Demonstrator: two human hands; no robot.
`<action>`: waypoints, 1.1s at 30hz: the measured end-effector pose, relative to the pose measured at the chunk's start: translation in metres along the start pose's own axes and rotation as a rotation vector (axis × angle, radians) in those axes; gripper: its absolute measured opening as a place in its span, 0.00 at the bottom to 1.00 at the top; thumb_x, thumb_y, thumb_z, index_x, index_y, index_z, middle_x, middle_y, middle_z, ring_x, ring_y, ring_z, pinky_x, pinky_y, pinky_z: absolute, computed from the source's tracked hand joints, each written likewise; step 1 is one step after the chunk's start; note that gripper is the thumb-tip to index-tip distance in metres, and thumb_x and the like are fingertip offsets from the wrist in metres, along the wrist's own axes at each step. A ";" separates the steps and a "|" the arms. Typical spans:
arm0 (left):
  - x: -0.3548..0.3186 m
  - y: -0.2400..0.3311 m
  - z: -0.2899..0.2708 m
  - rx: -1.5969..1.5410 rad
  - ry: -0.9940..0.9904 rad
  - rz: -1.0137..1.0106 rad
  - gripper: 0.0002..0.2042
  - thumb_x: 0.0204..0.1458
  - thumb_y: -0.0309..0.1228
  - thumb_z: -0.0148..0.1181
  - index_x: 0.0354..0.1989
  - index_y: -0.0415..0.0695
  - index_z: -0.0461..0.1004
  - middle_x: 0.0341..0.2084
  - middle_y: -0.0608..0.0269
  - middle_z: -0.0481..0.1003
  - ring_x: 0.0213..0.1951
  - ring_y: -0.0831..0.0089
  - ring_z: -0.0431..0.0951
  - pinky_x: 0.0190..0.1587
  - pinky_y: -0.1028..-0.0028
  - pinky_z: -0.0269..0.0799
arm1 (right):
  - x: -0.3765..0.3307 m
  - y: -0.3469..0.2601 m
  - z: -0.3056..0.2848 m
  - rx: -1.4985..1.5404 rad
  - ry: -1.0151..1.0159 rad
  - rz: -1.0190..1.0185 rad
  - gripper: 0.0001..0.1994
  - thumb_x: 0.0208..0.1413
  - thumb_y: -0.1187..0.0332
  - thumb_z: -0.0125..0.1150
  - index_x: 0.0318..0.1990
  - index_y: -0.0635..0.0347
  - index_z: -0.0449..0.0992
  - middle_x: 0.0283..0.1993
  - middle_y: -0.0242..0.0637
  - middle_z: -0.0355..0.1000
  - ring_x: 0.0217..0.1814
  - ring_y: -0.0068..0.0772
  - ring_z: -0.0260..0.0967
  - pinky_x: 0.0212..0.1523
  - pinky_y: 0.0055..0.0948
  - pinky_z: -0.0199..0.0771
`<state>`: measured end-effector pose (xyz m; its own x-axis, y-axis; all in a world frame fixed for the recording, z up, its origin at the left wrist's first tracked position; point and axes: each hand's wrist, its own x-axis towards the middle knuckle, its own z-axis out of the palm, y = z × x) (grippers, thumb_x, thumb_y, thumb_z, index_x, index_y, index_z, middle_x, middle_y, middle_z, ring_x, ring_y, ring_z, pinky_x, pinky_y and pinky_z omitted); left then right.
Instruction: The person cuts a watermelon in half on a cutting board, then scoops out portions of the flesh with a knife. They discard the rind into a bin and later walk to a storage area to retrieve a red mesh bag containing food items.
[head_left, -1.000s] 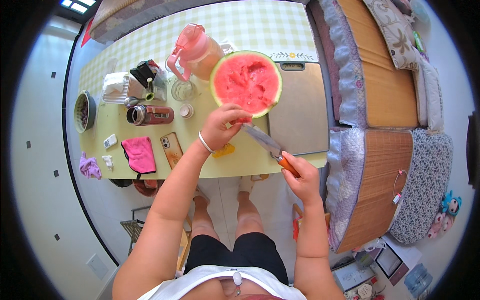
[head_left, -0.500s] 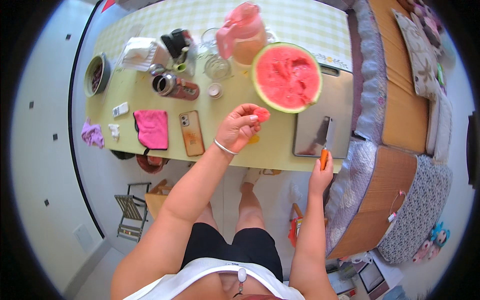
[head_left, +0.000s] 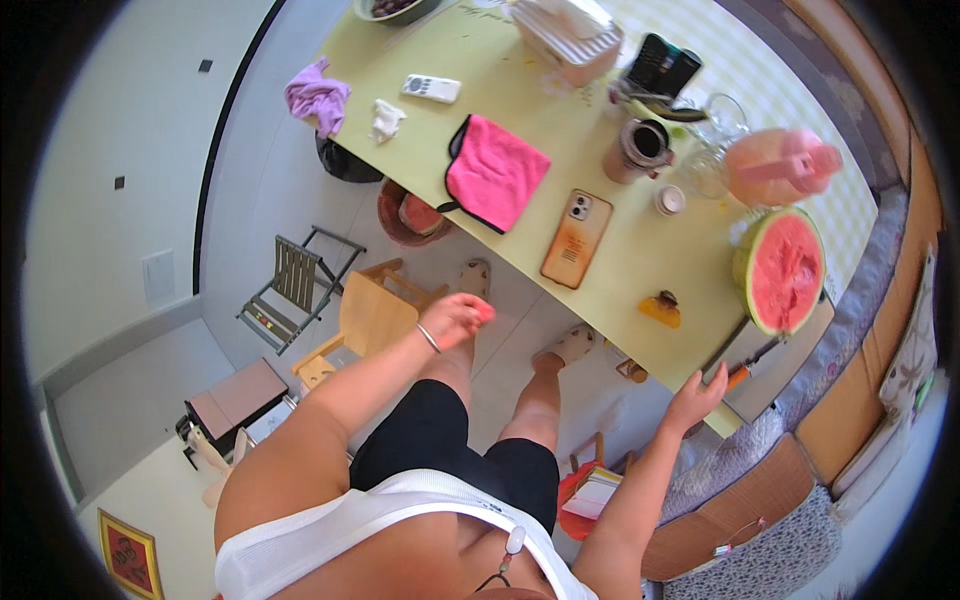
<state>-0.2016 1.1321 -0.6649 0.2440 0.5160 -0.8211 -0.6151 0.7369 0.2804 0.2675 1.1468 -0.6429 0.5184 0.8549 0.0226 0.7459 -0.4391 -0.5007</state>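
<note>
My left hand point(head_left: 452, 321) is closed on a small red piece of watermelon point(head_left: 486, 313), out past the table's front edge and above my legs. A silver bracelet circles that wrist. My right hand point(head_left: 697, 396) is at the table's near right edge, fingers stretched out and apart beside the orange handle of a knife point(head_left: 739, 376). The knife lies on a metal cutting board point(head_left: 768, 388), its blade pointing toward the melon. A half watermelon point(head_left: 787, 272), its red cut face scooped in the middle, rests at the board's far side.
On the table are a phone point(head_left: 577, 239), a pink cloth point(head_left: 497, 173), a yellow hair clip point(head_left: 660, 308), an open flask point(head_left: 637, 151) and a pink-lidded pitcher point(head_left: 780, 168). Below the edge stands a basket point(head_left: 395, 222) with red scraps, near a wooden chair point(head_left: 375, 317) and folding stool point(head_left: 294, 280).
The view has turned toward the left. My left hand has carried the watermelon piece from over the table to beyond its front edge. My right hand has let go of the knife.
</note>
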 end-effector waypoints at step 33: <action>0.035 -0.027 0.029 0.809 0.253 -0.283 0.13 0.56 0.31 0.57 0.48 0.41 0.71 0.37 0.61 0.77 0.34 0.73 0.79 0.31 0.77 0.73 | 0.245 -0.092 -0.023 -0.273 0.133 -0.072 0.23 0.38 0.58 0.72 0.40 0.61 0.73 0.40 0.42 0.73 0.46 0.44 0.68 0.49 0.41 0.68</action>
<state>-0.1548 1.1426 -0.6865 0.0747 0.2268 -0.9711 0.1835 0.9540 0.2370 0.3352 1.3899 -0.5711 0.4971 0.8505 0.1717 0.8581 -0.4525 -0.2428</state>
